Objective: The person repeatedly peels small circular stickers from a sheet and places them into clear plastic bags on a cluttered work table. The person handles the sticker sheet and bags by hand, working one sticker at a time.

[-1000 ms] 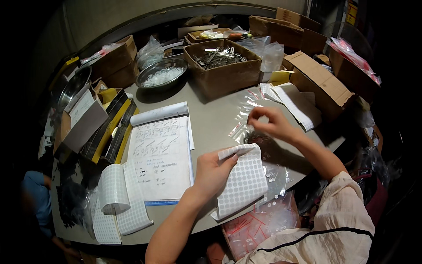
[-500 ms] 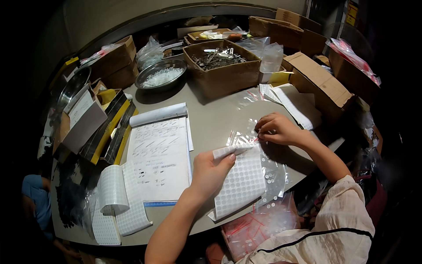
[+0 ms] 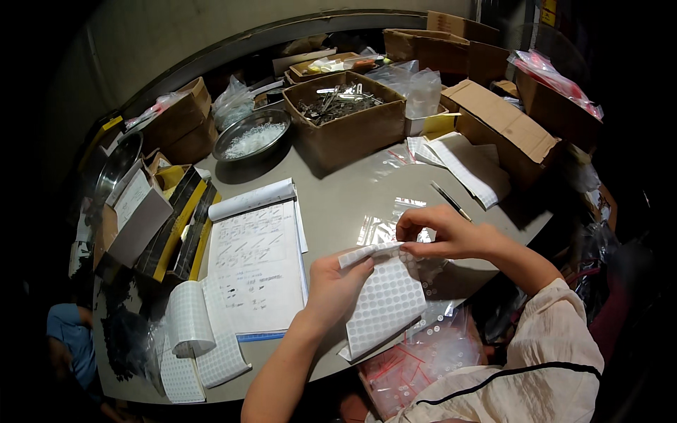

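Note:
My left hand [image 3: 337,287] is closed on a sheet of round pale stickers [image 3: 384,299], its top edge folded over under the thumb. At the sheet's upper right corner, my right hand [image 3: 446,231] pinches the folded edge between thumb and fingertips. Whether a single sticker is loose between those fingertips cannot be made out. Beneath and behind the hands lie small clear zip bags [image 3: 376,231]. More clear bags with red strips and small round stickers [image 3: 423,356] fill a box at the table's front edge.
To the left lie a written-on notepad [image 3: 257,254] and a curled sticker roll [image 3: 189,317]. Behind stand a metal bowl [image 3: 224,151] of clear pieces and a carton [image 3: 345,144] of metal parts. A pen [image 3: 451,201] and paper sheets [image 3: 469,169] rest at right.
My right hand has moved left and down from the clear bags to the sticker sheet's edge. The pen it covered now shows. My left hand still holds the sheet.

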Available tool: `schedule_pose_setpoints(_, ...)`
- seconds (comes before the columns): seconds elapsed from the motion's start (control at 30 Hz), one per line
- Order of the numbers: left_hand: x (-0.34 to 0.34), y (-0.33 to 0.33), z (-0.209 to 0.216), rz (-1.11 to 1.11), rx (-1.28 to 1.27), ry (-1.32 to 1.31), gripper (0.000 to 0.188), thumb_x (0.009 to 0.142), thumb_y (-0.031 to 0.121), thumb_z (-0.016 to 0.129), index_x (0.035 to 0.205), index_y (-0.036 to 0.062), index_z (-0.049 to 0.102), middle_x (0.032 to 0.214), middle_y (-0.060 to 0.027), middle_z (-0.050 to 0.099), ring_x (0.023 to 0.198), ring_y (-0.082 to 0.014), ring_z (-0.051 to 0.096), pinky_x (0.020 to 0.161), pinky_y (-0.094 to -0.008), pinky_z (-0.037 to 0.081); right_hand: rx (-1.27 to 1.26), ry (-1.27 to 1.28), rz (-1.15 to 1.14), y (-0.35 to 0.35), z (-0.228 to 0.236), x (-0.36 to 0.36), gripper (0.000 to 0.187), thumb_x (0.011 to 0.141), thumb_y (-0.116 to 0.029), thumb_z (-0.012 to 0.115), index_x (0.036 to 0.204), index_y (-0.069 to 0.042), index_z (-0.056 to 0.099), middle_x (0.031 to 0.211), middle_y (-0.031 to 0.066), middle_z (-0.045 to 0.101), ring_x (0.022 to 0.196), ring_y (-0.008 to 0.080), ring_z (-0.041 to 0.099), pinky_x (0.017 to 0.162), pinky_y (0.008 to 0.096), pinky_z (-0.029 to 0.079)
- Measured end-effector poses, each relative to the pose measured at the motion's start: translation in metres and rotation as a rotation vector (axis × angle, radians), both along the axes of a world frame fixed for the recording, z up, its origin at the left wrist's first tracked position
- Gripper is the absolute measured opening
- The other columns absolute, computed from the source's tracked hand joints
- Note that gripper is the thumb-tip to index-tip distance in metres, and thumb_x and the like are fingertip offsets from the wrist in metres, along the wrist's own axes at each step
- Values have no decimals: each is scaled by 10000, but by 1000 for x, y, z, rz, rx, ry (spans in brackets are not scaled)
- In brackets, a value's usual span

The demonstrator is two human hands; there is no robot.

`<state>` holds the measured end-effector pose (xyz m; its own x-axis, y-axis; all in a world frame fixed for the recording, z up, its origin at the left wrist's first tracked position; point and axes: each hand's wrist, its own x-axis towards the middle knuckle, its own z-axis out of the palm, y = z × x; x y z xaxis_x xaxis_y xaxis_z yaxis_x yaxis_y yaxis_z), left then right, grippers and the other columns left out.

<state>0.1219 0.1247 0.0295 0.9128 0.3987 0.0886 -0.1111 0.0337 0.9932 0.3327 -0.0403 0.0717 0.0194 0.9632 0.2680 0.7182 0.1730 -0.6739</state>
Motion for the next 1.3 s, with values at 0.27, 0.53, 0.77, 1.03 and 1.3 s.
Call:
schedule_pose_setpoints(0.27,3,2,-8,61,60,-7,212,951,36,677,1140,-37,741,909,-19,723,827,-72,608,731,-230,490,53,70,-10,-1,3,-3,204,890,-123,727,1028,-7,631,916,112,681,799,247,676,721,347,533)
schedule_pose_setpoints(0.53,3,1,-2,82,24,-2,215,956,43,677,1143,-37,743,915,-17,723,831,-74,611,736,-233,493,106,-35,-14,4,3,-1,158,910,-108,704,1013,-8,638,912,123,694,815,268,693,732,348,540)
schedule_pose_setpoints(0.77,1,2,0,58,30,2,217,960,40,669,1151,-25,747,899,1,714,808,-58,596,705,-230,485,112,-43,-54,8,-3,4,135,924,-95,698,1016,1,675,898,67,726,816,144,683,726,286,529)
schedule_pose_setpoints(1.03,3,4,-5,96,84,17,225,959,71,677,1159,3,753,883,0,732,798,-65,612,716,-238,497,216,-120,-433,77,-34,84,131,894,-157,683,941,-36,667,855,104,689,799,211,679,725,351,530)
schedule_pose_setpoints(1.3,2,5,6,141,83,0,227,961,83,673,1149,-23,743,876,-15,726,797,-76,609,717,-246,495,139,-642,-507,119,-72,139,103,796,-125,711,851,-43,680,931,127,676,915,357,649,809,468,537)
